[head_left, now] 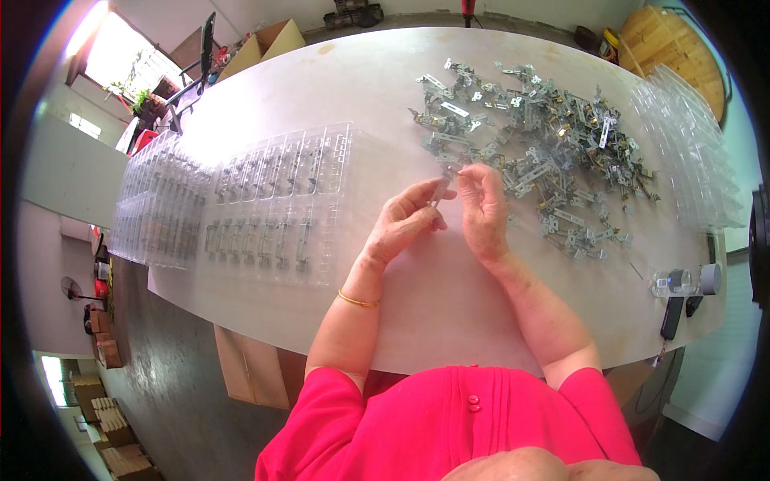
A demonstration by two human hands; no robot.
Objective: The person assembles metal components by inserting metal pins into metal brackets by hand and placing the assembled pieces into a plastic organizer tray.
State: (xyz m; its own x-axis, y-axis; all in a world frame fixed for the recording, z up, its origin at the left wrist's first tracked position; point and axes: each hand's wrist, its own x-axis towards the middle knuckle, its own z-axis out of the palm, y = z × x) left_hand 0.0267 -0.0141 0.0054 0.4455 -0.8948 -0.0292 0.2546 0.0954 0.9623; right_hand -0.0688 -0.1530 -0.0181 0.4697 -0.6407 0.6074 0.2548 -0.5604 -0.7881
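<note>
Over the middle of the table, my left hand (405, 218) grips a slim metal bracket (439, 191) between thumb and fingers, tilted up and away from me. My right hand (484, 215) is beside it, its thumb and fingertips pinched together at the bracket's far end. Exactly how those fingertips meet the metal is too small to make out. Just beyond and to the right spreads a loose pile of metal brackets (553, 140), some with brass-coloured bits. To the left lies a clear plastic tray (341, 210) with similar brackets set side by side in two rows.
Stacked clear trays with metal parts (156, 204) stand at the table's left edge. More clear trays (690, 152) lean in a stack at the far right. A clear bottle (674, 282) lies near the right edge by a black object (671, 318). An open cardboard box (277, 42) is beyond the far left edge.
</note>
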